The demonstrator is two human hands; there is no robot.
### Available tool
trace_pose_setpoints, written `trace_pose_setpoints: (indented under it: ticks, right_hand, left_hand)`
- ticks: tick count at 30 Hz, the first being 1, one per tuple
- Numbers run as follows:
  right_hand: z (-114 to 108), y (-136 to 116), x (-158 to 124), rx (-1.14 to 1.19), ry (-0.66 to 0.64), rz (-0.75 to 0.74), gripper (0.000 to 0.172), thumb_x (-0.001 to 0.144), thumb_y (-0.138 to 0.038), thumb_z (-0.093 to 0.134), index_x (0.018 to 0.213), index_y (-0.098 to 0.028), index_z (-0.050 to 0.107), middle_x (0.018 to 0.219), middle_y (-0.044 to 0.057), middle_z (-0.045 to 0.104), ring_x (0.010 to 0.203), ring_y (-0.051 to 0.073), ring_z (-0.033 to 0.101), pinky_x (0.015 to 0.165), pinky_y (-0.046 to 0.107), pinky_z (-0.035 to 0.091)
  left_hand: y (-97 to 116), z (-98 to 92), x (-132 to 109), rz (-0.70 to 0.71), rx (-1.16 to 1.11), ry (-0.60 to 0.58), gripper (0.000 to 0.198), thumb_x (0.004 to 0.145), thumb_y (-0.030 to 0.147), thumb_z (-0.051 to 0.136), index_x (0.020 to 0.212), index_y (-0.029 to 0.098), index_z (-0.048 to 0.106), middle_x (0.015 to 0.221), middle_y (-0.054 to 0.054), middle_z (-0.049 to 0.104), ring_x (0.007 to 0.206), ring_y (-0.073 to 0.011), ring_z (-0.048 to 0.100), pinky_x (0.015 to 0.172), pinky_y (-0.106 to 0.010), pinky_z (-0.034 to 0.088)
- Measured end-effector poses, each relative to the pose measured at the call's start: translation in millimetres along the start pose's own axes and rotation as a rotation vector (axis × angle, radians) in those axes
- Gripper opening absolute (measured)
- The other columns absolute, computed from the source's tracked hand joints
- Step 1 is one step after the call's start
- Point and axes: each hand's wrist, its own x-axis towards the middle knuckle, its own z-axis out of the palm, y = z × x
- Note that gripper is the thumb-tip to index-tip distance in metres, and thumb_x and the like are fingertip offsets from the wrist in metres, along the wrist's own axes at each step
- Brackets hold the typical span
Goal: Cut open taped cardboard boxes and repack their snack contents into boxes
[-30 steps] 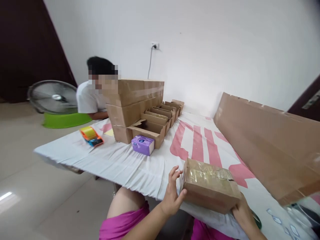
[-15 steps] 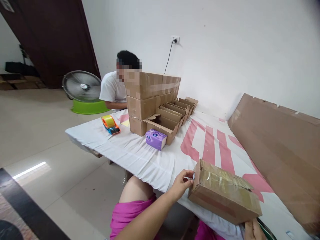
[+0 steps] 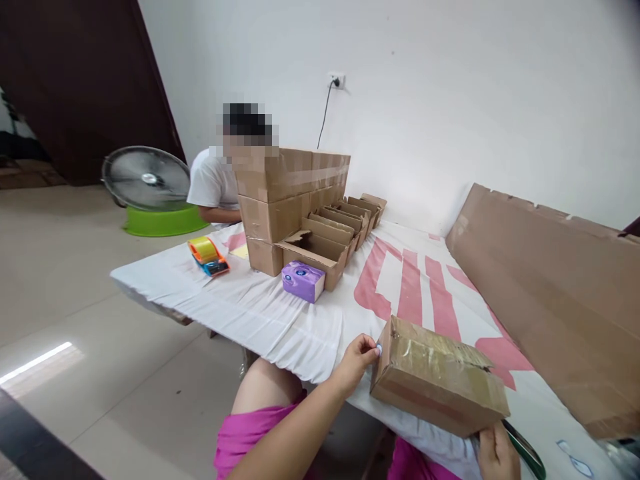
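Note:
A taped cardboard box (image 3: 440, 377) lies on the cloth-covered table in front of me, its top covered with shiny packing tape. At its left end, my left hand (image 3: 357, 363) is closed, thumb and forefinger pinching a small whitish-blue piece (image 3: 379, 349) against or close to the cardboard. What that piece is, I cannot make out. My right hand (image 3: 497, 453) grips the box's near right corner from below, its fingers partly out of sight.
Stacked cartons (image 3: 280, 200) and a row of open boxes (image 3: 320, 247) stand further back, beside a purple tissue pack (image 3: 303, 281). A tape dispenser (image 3: 207, 257) lies left. A co-worker (image 3: 215, 180) sits behind the stack. Large cardboard (image 3: 540, 300) leans right; a green-edged object (image 3: 525, 450) lies nearby.
The view has swung slightly right, so everything sits further left. My left thumb and forefinger have drawn together on the small piece. My right hand still holds the box corner.

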Motion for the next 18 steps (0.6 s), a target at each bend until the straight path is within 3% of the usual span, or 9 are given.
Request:
trace_pose_setpoints:
  ticks: [5, 8, 11, 13, 15, 18]
  right_hand:
    - [-3.6, -8.8, 0.4, 0.028, 0.042, -0.008, 0.052, 0.09, -0.065, 0.038, 0.09, -0.019, 0.062, 0.086, 0.012, 0.07, 0.081, 0.026, 0.066, 0.07, 0.037, 0.052]
    - [-18.6, -18.7, -8.1, 0.058, 0.179, 0.046, 0.042, 0.093, -0.054, 0.041, 0.103, -0.017, 0.058, 0.096, 0.012, 0.066, 0.088, 0.025, 0.063, 0.076, 0.038, 0.05]
    - [-36.7, -44.4, -25.0, 0.108, 0.248, -0.005, 0.024, 0.096, -0.039, 0.042, 0.099, -0.02, 0.056, 0.089, 0.007, 0.062, 0.078, 0.02, 0.06, 0.068, 0.032, 0.049]
    - [-42.1, -72.5, -36.3, 0.178, 0.081, -0.096, 0.019, 0.097, -0.031, 0.04, 0.09, -0.022, 0.056, 0.079, 0.003, 0.059, 0.072, 0.017, 0.057, 0.065, 0.028, 0.047]
    - [-38.2, -103.7, -44.3, 0.247, -0.166, -0.146, 0.02, 0.097, -0.031, 0.039, 0.09, -0.023, 0.056, 0.077, 0.002, 0.058, 0.072, 0.017, 0.057, 0.066, 0.028, 0.046]
    - [-19.9, -140.3, -51.7, 0.34, -0.384, -0.181, 0.032, 0.093, -0.05, 0.043, 0.098, -0.022, 0.057, 0.083, 0.004, 0.062, 0.075, 0.018, 0.057, 0.068, 0.03, 0.046]
  left_hand:
    - [0.3, -5.9, -13.3, 0.07, 0.024, 0.128, 0.033, 0.063, 0.041, 0.074, 0.071, 0.019, 0.051, 0.06, 0.006, 0.05, 0.057, -0.0095, 0.044, 0.058, -0.022, 0.035]
    - [0.1, -17.9, -38.8, 0.119, 0.06, 0.162, 0.033, 0.064, 0.041, 0.074, 0.068, 0.019, 0.05, 0.063, 0.006, 0.049, 0.06, -0.0098, 0.045, 0.06, -0.021, 0.037]
    - [-8.5, -31.1, -69.2, 0.213, 0.172, 0.128, 0.027, 0.07, 0.036, 0.073, 0.068, 0.02, 0.052, 0.067, 0.003, 0.052, 0.066, -0.012, 0.05, 0.063, -0.021, 0.041]
    - [-18.9, -35.7, -84.6, 0.335, 0.301, 0.033, 0.019, 0.076, 0.029, 0.069, 0.071, 0.02, 0.054, 0.069, 0.002, 0.055, 0.066, -0.0134, 0.054, 0.063, -0.021, 0.045]
    - [-30.2, -33.7, -93.9, 0.451, 0.421, -0.155, 0.011, 0.08, 0.021, 0.063, 0.073, 0.02, 0.055, 0.069, 0.001, 0.056, 0.064, -0.0136, 0.056, 0.061, -0.021, 0.047]
    - [-43.9, -20.7, -98.7, 0.592, 0.558, -0.469, 0.011, 0.082, 0.012, 0.056, 0.076, 0.021, 0.057, 0.069, 0.0, 0.06, 0.063, -0.0131, 0.059, 0.06, -0.02, 0.048]
